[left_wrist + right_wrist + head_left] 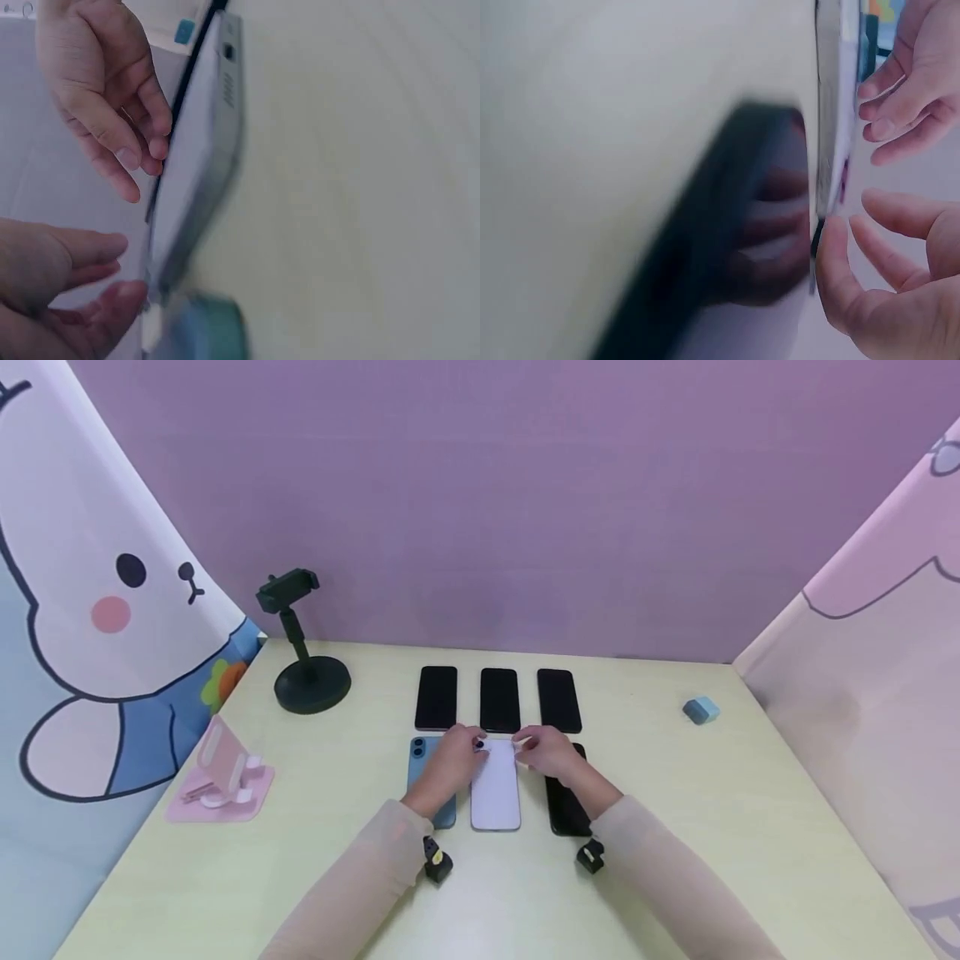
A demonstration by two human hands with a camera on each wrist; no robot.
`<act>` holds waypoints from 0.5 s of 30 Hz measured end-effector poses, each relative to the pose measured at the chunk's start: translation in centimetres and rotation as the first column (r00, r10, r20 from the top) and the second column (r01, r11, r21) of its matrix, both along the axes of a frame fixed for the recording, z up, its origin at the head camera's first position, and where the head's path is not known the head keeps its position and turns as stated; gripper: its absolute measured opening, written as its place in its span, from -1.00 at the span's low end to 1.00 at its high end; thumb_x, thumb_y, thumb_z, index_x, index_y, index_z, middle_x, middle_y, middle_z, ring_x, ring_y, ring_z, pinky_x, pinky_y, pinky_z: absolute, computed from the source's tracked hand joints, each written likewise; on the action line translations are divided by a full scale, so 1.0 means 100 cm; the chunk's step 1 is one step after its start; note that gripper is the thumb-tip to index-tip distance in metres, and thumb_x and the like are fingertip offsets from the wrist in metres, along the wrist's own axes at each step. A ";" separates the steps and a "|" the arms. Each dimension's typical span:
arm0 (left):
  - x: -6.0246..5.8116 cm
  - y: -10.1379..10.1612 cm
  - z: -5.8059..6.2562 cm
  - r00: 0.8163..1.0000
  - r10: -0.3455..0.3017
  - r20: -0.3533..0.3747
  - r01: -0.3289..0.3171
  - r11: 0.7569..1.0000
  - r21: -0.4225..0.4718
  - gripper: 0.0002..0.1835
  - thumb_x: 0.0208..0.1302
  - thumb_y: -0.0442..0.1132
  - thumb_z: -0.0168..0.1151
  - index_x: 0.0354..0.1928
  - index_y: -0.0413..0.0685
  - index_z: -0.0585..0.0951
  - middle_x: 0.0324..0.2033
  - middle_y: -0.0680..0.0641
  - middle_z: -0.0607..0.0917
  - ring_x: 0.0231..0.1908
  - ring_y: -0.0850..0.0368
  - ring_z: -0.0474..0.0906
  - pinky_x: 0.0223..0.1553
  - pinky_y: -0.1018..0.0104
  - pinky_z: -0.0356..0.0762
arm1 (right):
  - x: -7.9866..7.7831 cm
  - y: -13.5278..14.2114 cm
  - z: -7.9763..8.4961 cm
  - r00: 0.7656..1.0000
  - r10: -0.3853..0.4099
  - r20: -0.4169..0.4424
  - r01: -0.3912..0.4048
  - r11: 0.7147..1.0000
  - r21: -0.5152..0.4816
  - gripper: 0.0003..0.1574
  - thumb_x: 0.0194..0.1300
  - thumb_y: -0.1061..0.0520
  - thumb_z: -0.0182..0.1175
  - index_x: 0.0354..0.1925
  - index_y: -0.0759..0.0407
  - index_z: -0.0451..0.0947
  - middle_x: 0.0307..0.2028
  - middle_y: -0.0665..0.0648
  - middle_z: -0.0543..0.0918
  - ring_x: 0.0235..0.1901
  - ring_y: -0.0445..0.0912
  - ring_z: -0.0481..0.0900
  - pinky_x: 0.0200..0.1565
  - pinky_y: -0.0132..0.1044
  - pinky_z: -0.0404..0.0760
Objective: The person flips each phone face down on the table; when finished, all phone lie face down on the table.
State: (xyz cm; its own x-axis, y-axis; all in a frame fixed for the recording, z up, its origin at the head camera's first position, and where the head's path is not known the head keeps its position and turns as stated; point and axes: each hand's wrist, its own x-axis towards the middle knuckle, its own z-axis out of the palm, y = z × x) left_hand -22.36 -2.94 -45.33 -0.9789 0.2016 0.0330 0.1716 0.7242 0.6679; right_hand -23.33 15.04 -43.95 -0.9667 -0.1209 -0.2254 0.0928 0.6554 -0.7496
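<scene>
A pale lilac phone (pixel 496 797) lies face down between my hands, in the middle of the near row. My left hand (pixel 457 758) is at its upper left corner by the camera, partly over a blue phone (pixel 446 814). At the upper right edge is my right hand (pixel 551 752), with a black phone (pixel 566 806) under its wrist. In the left wrist view, the left fingers are loosely bent beside the lilac phone's edge (pixel 225 112). The right wrist view shows the right forefinger close to that phone's end; whether it touches I cannot tell.
Three black phones, left (pixel 437 697), middle (pixel 499 700) and right (pixel 558 700), form the far row. A black phone stand (pixel 311 685) and a pink folding stand (pixel 221 781) are at left. A small blue block (pixel 701 710) lies far right on the table (pixel 750 827).
</scene>
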 end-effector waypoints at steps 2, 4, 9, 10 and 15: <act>0.000 0.009 0.003 0.999 -0.048 -0.014 0.048 0.999 0.016 -0.71 0.26 -0.32 0.31 0.02 -0.23 0.64 -0.25 -0.13 0.61 -0.24 0.02 0.54 -0.18 0.19 0.56 | 0.001 0.015 0.004 0.999 0.013 -0.042 -0.012 1.000 0.025 -0.66 0.24 0.28 0.27 0.02 0.25 0.61 -0.19 0.21 0.61 -0.29 0.02 0.59 -0.25 -0.17 0.59; 0.000 0.021 0.003 0.995 -0.103 -0.017 0.104 0.994 0.044 -0.70 0.26 -0.33 0.31 0.03 -0.23 0.63 -0.22 -0.15 0.64 -0.19 0.00 0.56 -0.16 0.19 0.56 | 0.003 0.031 0.008 0.997 0.005 -0.083 -0.001 0.999 0.052 -0.64 0.25 0.27 0.26 0.03 0.27 0.60 -0.12 0.27 0.61 -0.19 0.08 0.58 -0.17 -0.10 0.58; -0.004 0.048 0.001 0.984 -0.178 0.025 0.176 0.981 0.078 -0.68 0.25 -0.30 0.32 0.04 -0.18 0.63 -0.21 -0.15 0.69 -0.17 0.00 0.62 -0.16 0.22 0.56 | 0.005 0.064 0.009 0.994 -0.036 -0.102 0.047 0.993 0.106 -0.58 0.25 0.29 0.23 0.09 0.34 0.54 0.04 0.43 0.52 -0.06 0.21 0.54 -0.11 0.00 0.56; -0.006 0.053 -0.001 0.983 -0.180 0.032 0.177 0.981 0.077 -0.69 0.24 -0.29 0.33 0.03 -0.17 0.63 -0.21 -0.14 0.70 -0.17 0.01 0.62 -0.16 0.22 0.56 | 0.006 0.068 0.008 0.995 -0.040 -0.089 0.050 0.993 0.108 -0.57 0.25 0.30 0.23 0.10 0.35 0.53 0.06 0.45 0.50 -0.04 0.23 0.53 -0.10 0.01 0.56; -0.011 0.068 -0.008 0.982 -0.177 0.063 0.171 0.982 0.083 -0.69 0.24 -0.26 0.34 0.01 -0.15 0.64 -0.24 -0.11 0.68 -0.19 0.04 0.60 -0.14 0.24 0.53 | 0.007 0.080 0.004 0.999 -0.037 -0.029 0.040 0.995 0.089 -0.55 0.22 0.31 0.24 0.09 0.38 0.51 -0.01 0.46 0.53 -0.07 0.21 0.52 -0.09 -0.04 0.54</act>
